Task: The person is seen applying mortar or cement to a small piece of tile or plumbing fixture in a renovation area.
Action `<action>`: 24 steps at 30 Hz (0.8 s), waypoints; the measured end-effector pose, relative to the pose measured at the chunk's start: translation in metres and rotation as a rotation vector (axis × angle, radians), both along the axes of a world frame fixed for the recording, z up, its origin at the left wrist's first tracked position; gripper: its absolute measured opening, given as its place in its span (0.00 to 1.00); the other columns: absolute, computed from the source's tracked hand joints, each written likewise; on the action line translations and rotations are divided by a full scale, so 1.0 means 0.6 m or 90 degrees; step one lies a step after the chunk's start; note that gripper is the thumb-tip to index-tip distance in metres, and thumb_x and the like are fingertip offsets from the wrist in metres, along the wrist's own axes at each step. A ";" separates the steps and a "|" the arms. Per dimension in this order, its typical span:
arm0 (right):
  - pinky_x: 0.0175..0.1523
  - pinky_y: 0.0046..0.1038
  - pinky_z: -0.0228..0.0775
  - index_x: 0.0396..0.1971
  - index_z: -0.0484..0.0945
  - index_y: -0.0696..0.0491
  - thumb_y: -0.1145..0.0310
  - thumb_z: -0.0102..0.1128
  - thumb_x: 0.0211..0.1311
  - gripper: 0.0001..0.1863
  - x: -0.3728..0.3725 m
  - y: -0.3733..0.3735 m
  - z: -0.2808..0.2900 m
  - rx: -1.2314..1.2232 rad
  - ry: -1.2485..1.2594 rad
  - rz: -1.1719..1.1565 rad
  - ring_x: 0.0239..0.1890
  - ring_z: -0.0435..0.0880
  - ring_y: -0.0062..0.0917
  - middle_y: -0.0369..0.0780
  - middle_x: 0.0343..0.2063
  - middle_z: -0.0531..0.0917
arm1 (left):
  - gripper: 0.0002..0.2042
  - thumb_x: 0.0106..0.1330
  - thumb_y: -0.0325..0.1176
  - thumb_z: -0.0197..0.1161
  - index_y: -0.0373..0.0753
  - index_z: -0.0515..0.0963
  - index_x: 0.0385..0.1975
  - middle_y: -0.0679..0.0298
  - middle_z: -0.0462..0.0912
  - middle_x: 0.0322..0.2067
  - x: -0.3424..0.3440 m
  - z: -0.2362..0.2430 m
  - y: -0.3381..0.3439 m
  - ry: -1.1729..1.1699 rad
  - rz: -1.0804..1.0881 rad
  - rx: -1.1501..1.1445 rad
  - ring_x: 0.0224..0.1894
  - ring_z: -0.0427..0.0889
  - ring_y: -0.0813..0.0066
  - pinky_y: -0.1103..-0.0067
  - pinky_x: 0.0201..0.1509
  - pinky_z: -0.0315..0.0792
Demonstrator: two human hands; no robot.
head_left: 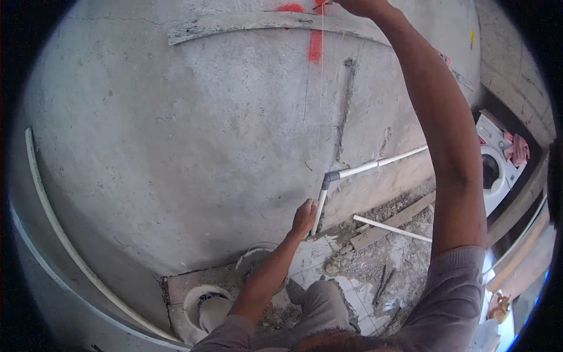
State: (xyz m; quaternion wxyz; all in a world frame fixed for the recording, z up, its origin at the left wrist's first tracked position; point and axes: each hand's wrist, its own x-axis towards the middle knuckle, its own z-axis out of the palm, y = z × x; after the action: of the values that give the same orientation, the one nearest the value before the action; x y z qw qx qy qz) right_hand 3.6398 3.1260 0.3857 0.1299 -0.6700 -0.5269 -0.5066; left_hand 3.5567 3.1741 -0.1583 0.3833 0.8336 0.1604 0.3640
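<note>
A thin white string hangs down in front of the grey wall, and its lower end is too faint to follow. At the top edge, partly cut off, my right hand is closed with its fingertips at the string. Lower down, my left hand is closed against the short upright white pipe, its fingers partly hidden. That pipe rises from the floor into a grey elbow fitting. From the elbow, a second white pipe runs right along the wall and passes behind my right arm.
A long pale board lies across the wall near red paint marks. Rubble, a loose white pipe and a plank cover the floor. Buckets stand by my left arm. A washing machine is at right.
</note>
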 end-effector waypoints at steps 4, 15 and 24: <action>0.38 0.36 0.68 0.28 0.78 0.54 0.66 0.50 0.52 0.10 0.020 0.006 -0.068 -0.057 0.037 -0.014 0.31 0.78 0.40 0.45 0.28 0.80 | 0.13 0.64 0.38 0.42 0.35 0.70 0.35 0.48 0.74 0.33 -0.027 -0.004 0.006 -0.009 0.036 0.010 0.38 0.73 0.49 0.64 0.41 0.67; 0.37 0.35 0.68 0.24 0.76 0.55 0.69 0.47 0.54 0.09 0.032 -0.003 -0.018 -0.073 -0.059 0.016 0.32 0.77 0.38 0.43 0.29 0.79 | 0.14 0.64 0.39 0.42 0.35 0.70 0.34 0.49 0.74 0.31 -0.006 -0.021 -0.003 -0.021 0.012 0.019 0.36 0.73 0.49 0.63 0.40 0.66; 0.35 0.34 0.69 0.23 0.75 0.52 0.68 0.45 0.55 0.08 -0.055 -0.012 -0.034 -0.032 -0.256 -0.037 0.28 0.78 0.37 0.41 0.27 0.79 | 0.14 0.64 0.39 0.42 0.34 0.69 0.31 0.48 0.73 0.30 -0.022 -0.027 0.000 0.007 0.027 -0.052 0.34 0.73 0.48 0.62 0.38 0.66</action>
State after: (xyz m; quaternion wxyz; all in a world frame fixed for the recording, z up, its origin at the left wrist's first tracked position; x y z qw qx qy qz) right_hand 3.6070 3.1185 0.3653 -0.0094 -0.5730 -0.5356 -0.6202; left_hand 3.5433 3.1739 -0.1745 0.4085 0.8156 0.1946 0.3605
